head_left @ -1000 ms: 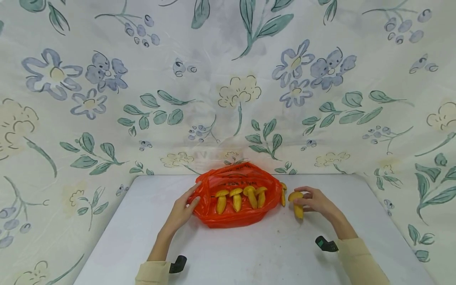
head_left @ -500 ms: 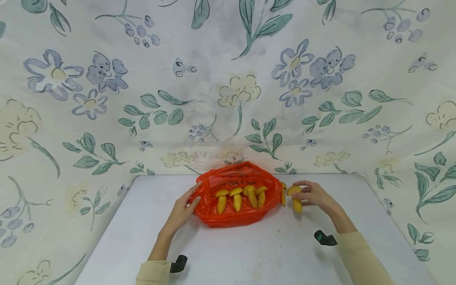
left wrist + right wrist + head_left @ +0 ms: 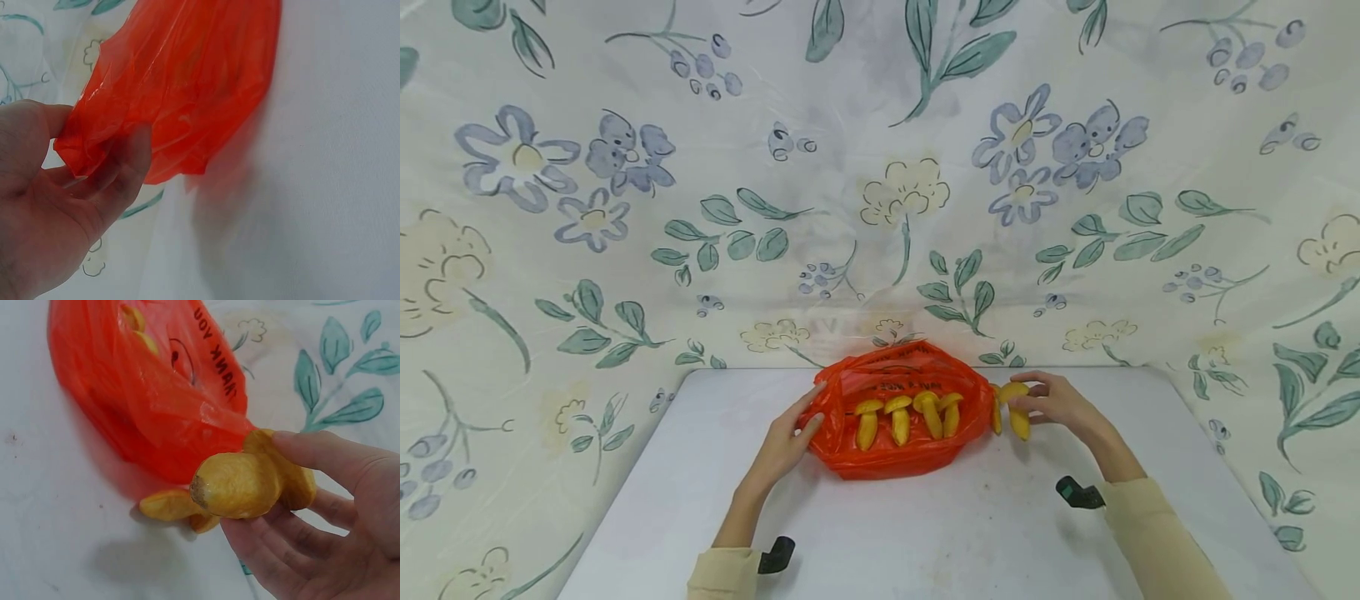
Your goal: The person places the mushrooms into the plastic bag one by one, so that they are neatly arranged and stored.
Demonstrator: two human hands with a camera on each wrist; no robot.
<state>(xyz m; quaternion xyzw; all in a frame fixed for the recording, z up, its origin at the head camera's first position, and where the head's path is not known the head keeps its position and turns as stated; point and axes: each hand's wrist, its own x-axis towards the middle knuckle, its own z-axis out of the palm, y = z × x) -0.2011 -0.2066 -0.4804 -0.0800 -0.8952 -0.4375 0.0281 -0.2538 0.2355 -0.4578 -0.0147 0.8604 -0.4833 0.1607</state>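
A red plastic bag (image 3: pixel 887 468) lies on the white table, its mouth spread toward me. Several yellow mushrooms (image 3: pixel 898 427) stand in a row inside it. My left hand (image 3: pixel 781 450) pinches the bag's left edge; in the left wrist view thumb and fingers close on the gathered plastic (image 3: pixel 181 87). To the right of the bag, my right hand (image 3: pixel 1063 404) holds another yellow mushroom (image 3: pixel 1019 427) by its cap, stem hanging down. The right wrist view shows this mushroom (image 3: pixel 240 484) with a brownish stem end. One more mushroom (image 3: pixel 167 505) lies against the bag's right side.
The white table (image 3: pixel 940 542) runs back to a floral-patterned sheet (image 3: pixel 880 250) that surrounds it on the back and sides. Dark camera mounts (image 3: pixel 777 555) sit at both sleeves.
The right hand has moved left and slightly away from me with its mushroom, now close to the mushroom beside the bag. The left hand and bag have stayed still.
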